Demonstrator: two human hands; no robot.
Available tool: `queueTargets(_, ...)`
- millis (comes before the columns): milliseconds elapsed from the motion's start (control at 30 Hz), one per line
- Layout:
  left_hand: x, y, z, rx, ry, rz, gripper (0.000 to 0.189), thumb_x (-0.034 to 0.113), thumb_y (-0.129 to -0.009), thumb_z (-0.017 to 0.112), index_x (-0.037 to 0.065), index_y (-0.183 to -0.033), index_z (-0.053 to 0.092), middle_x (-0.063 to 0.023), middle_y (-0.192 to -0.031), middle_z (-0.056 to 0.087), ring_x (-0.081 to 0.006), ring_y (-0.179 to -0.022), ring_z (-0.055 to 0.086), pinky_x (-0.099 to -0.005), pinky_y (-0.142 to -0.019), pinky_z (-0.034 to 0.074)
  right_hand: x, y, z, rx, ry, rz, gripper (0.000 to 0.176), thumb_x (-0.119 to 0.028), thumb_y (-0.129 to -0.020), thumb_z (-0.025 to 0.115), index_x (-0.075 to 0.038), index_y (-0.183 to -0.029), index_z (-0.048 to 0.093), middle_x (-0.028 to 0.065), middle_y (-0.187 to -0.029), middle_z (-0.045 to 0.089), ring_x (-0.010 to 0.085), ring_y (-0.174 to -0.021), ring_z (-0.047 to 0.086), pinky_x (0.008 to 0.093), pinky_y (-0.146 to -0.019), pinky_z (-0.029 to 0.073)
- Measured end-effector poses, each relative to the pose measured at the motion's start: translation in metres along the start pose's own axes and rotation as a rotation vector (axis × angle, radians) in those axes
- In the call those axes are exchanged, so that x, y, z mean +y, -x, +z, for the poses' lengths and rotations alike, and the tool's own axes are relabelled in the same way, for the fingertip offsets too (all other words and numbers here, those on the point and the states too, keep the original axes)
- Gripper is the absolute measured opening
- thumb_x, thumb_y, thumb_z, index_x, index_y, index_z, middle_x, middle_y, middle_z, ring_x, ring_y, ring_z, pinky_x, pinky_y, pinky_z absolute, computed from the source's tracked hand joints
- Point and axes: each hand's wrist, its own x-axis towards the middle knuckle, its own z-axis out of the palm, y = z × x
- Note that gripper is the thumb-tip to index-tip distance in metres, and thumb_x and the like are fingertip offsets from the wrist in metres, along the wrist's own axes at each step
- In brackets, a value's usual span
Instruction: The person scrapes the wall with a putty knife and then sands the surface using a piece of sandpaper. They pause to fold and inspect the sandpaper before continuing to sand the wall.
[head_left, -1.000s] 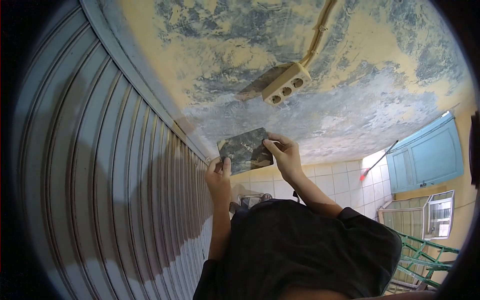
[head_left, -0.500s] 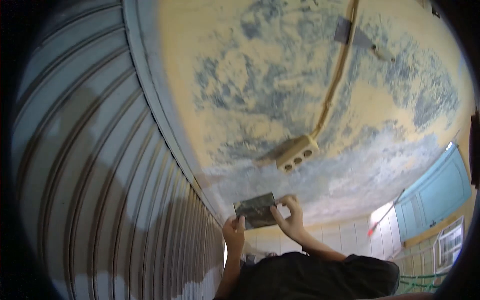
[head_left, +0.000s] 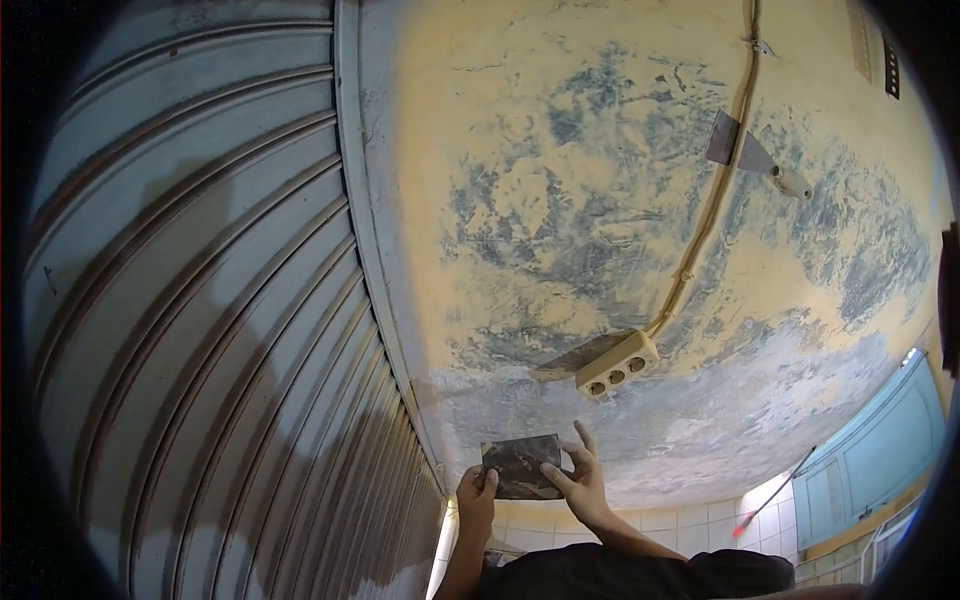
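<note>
You held a dark sheet (head_left: 520, 466), a mottled rectangle, flat against the wall (head_left: 560, 200), low on it and close to the wall's left edge, where it met the ribbed roller shutter (head_left: 200, 330). The sheet sat just below a cream socket strip (head_left: 618, 365) without touching it.

Your left hand (head_left: 475, 495) had the sheet's lower left corner. Its fingers were clenched on the sheet, with the thumb across the front. Your right hand (head_left: 580, 480) was at the sheet's right edge. Its thumb lay on the face and the other fingers were loosely spread, one pointing up the wall. I couldn't tell whether that hand was truly gripping the sheet or only steadying it.

The wall itself was yellow, with large blue-grey patches worn through. A cream cable (head_left: 715, 200) ran from the socket strip towards the wall's top edge. A scraper (head_left: 745, 152) with a pale handle sat just beside the cable, high on the wall. Towards the lower right corner stood a blue door (head_left: 880, 450), with a red-tipped stick (head_left: 775, 495) leaning near it above white tiles (head_left: 690, 520).
</note>
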Motion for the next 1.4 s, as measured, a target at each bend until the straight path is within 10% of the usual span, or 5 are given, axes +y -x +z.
queueTargets(200, -0.016, -0.004, -0.008, 0.07, 0.262, -0.195, 0.019, 0.014, -0.104, 0.062, -0.001, -0.116, 0.061, -0.005, -0.097, 0.07, -0.0107, -0.087, 0.065, -0.0255, -0.079, 0.052, -0.009, 0.001, 0.007, -0.135, -0.323, 0.113, 0.084, 0.003, -0.089, 0.075, 0.0, -0.157, 0.025, 0.0198, -0.159, 0.035, 0.0282, -0.144, 0.04, 0.0426, -0.115, 0.041)
queueTargets(433, -0.007, -0.002, -0.007, -0.019, 0.525, -0.289, 0.024, 0.015, -0.104, 0.061, -0.003, -0.12, 0.058, -0.0104, -0.102, 0.069, -0.0186, -0.093, 0.069, -0.0328, -0.084, 0.056, 0.011, 0.017, 0.022, -0.282, -0.007, 0.067, 0.089, -0.007, -0.084, 0.084, 0.0, -0.154, 0.029, 0.0199, -0.153, 0.043, 0.0263, -0.133, 0.052, 0.0379, -0.11, 0.044)
queueTargets(733, -0.019, 0.003, -0.02, -0.176, 0.191, -0.408, 0.035, 0.024, -0.102, 0.065, -0.002, -0.125, 0.057, -0.0124, -0.109, 0.07, -0.0218, -0.104, 0.068, -0.0404, -0.095, 0.056, -0.009, 0.018, 0.046, -0.11, 0.341, -0.138, 0.034, -0.007, -0.094, 0.072, -0.006, -0.127, 0.065, 0.0154, -0.119, 0.07, 0.0292, -0.099, 0.072, 0.0369, -0.08, 0.06)
queueTargets(1167, 0.008, -0.012, -0.05, -0.153, 0.412, -0.557, 0.036, 0.025, -0.105, 0.059, -0.008, -0.119, 0.062, -0.0186, -0.112, 0.068, -0.0276, -0.098, 0.07, -0.0389, -0.083, 0.061, 0.043, 0.024, 0.035, -0.468, 0.799, -0.524, 0.045, 0.003, -0.082, 0.065, -0.009, -0.125, 0.069, 0.0116, -0.128, 0.065, 0.031, -0.129, 0.055, 0.0478, -0.107, 0.045)
queueTargets(1400, -0.039, -0.018, -0.075, -0.105, 0.029, -0.411, 0.033, 0.019, -0.099, 0.069, -0.009, -0.116, 0.07, -0.0125, -0.101, 0.073, -0.0197, -0.085, 0.071, -0.0295, -0.078, 0.059, 0.024, 0.024, 0.036, -0.784, 0.702, -0.482, 0.054, -0.03, -0.087, 0.071, -0.007, -0.134, 0.061, 0.0162, -0.143, 0.05, 0.0393, -0.141, 0.041, 0.0529, -0.114, 0.034)
